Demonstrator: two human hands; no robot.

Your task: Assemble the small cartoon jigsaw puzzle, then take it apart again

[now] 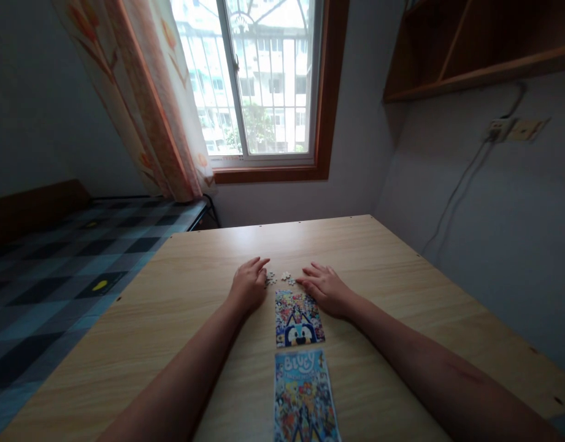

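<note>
Small jigsaw pieces [288,277] lie loose on the wooden table between my two hands, some of them pale side up. My left hand [249,285] rests at their left edge, fingers stretched forward and partly over a few pieces. From the right, my right hand [327,290] lies with its fingers apart, the tips close to the pieces. Just below them is a jigsaw picture [300,319] with a blue dog's face at its lower edge and a colourful crowd above. Nearer me lies a printed sheet [305,393] marked "Bluey".
The light wooden table [194,270] reaches toward the window wall. To the left stands a bed [139,245] with a checked cover, beside a flowered curtain [144,92]. A wooden shelf [484,70] and a socket with a cable [498,130] are on the right wall.
</note>
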